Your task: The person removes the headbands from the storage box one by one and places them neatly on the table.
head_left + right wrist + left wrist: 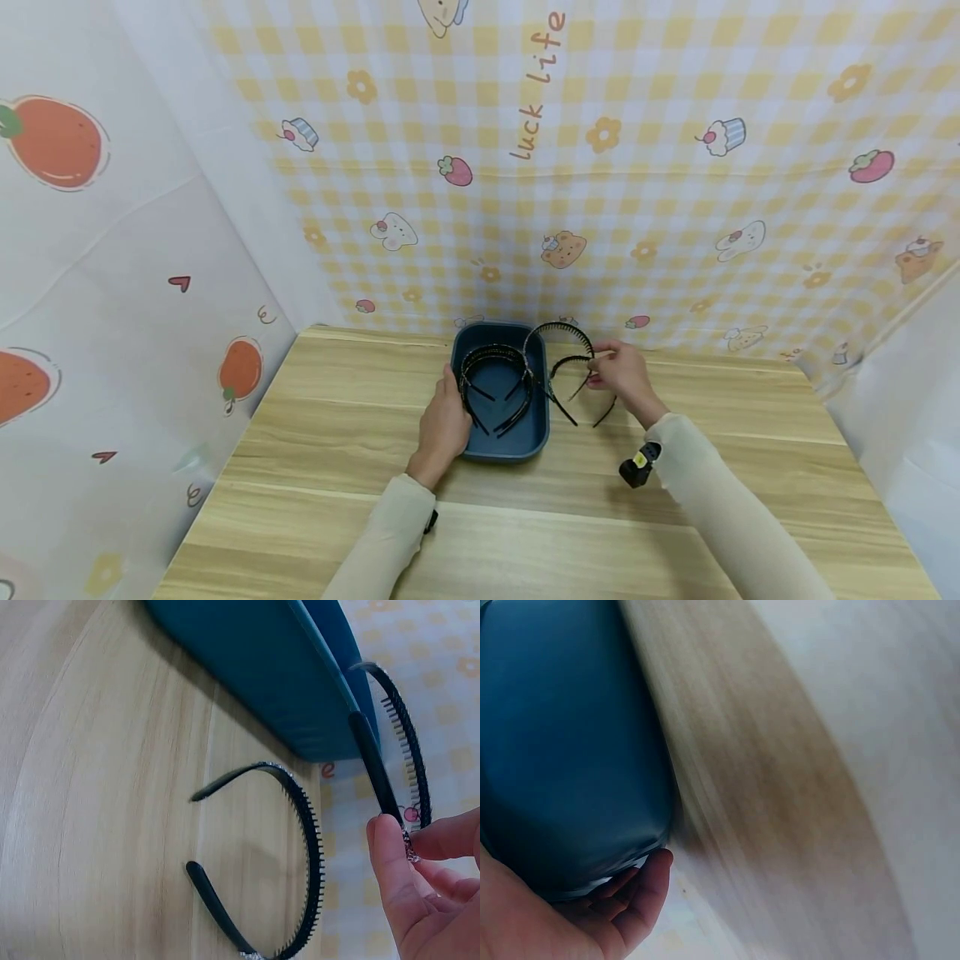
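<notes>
A dark blue plastic bin (504, 450) stands near the back of the table, with several black headbands (517, 417) lying in it. My left hand (444, 421) holds the bin by its left side; in the left wrist view, curved fingers (643, 900) lie along its outer edge. Between thumb and fingers, my right hand (624, 373) pinches a black toothed headband (375, 766) near a sparkly section. That headband is raised and overlaps the bin's right rim in the head view. Below my right hand, another toothed black headband (311, 832) with sparkly trim rests on the table.
The wooden table (315, 467) meets a yellow checked cloth backdrop (480, 208) right behind the bin. A white printed sheet (150, 250) rises on the left, and a pale sheet (907, 417) on the right.
</notes>
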Motion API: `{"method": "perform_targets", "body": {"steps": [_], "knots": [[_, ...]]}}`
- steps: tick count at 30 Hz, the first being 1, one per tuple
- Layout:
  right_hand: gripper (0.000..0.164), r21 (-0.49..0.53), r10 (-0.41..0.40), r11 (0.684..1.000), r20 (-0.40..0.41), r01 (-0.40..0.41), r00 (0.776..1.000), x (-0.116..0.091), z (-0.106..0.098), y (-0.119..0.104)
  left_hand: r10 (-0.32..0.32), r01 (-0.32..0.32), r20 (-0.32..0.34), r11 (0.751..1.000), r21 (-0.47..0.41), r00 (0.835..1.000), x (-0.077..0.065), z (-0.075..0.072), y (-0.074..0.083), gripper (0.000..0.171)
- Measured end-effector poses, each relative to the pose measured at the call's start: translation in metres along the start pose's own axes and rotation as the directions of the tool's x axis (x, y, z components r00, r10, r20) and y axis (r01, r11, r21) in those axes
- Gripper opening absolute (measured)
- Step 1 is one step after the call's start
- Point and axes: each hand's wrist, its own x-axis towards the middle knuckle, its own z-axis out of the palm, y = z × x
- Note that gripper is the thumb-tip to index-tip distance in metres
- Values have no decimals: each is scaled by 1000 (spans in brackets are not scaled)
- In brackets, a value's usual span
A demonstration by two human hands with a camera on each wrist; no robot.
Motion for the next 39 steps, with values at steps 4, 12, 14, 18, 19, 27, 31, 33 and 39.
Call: {"method": "perform_targets", "body": {"steps": [4,12,14,18,19,27,31,33,39], "knots": [[41,-5,3,1000,-9,-3,1000,-1,-6,1,-8,8,7,1000,3,1000,0,0,0,70],[41,11,6,1000,-19,-6,1000,0,-19,9,-14,14,17,1000,-9,1000,0,-1,0,71],[41,7,6,1000,-22,-6,1000,1,-23,12,-11,11,15,1000,-9,1000,0,-1,0,71],[42,-4,6,1000,-32,-7,999,0,-29,17,-10,11,16,1000,-9,1000,0,-1,0,71],[42,-13,6,1000,-34,-6,999,0,-31,18,-11,11,18,1000,-10,1000,0,-1,0,71],[43,-52,22,998,-50,-25,999,0,-46,28,-11,11,11,1000,-10,1000,0,-1,0,72],[42,-59,38,997,-57,-42,998,0,-52,33,-7,7,9,1000,-11,1000,0,0,0,72],[42,-60,41,997,-60,-45,997,-1,-55,35,-4,4,10,1000,-13,1000,0,0,0,72],[44,-76,42,996,-70,-48,997,-3,-63,38,-5,6,12,1000,-12,1000,0,0,-1,71]]}}
